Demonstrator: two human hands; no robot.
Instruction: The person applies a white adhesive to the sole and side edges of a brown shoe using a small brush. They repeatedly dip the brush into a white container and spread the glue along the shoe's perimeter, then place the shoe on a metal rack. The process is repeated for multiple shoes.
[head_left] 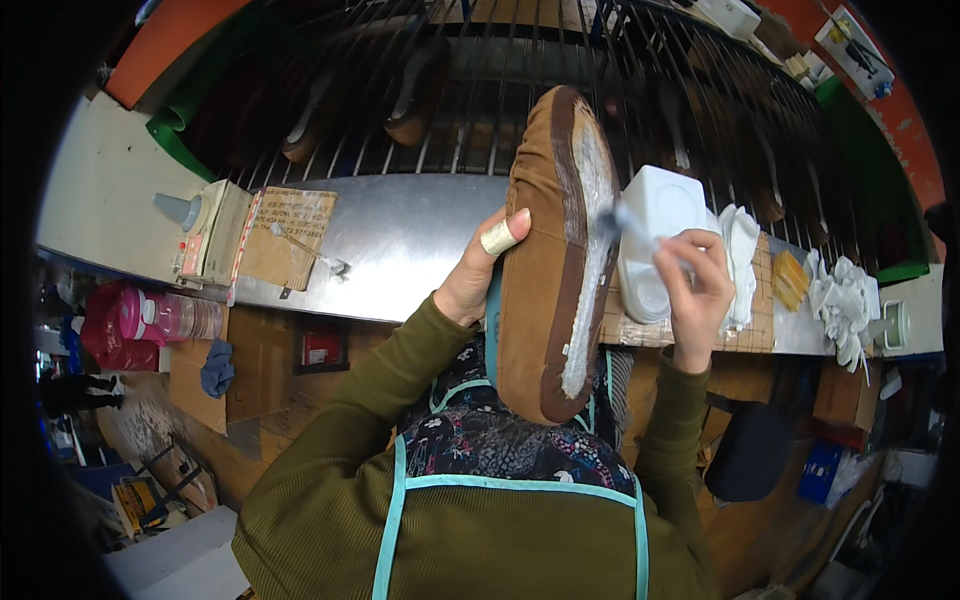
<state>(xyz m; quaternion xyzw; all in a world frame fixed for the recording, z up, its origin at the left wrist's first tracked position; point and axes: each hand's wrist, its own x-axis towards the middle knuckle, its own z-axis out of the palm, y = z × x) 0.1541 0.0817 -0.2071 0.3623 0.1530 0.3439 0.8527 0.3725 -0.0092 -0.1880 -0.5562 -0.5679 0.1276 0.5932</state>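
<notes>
A brown suede shoe upper [537, 270] stands nearly upright in front of me, its side turned up and a whitish coated strip running along the underside. My left hand [470, 275] grips it from the left; the thumb, wrapped in pale tape, presses on the suede. Part of a teal form shows behind the shoe by that wrist. In my right hand [697, 290] a small brush [632, 222], blurred by motion, is pinched between the fingers. Its dark tip is at the coated strip. Just behind the brush stands a white plastic container [665, 195].
Beyond the metal bench [400, 215] lies a rack of metal bars [480, 100] carrying several shoes. Cardboard [290, 240] with another brush [305, 248] lies left. White gloves [843, 300], a white cloth [738, 260] and a yellow block [790, 280] lie right.
</notes>
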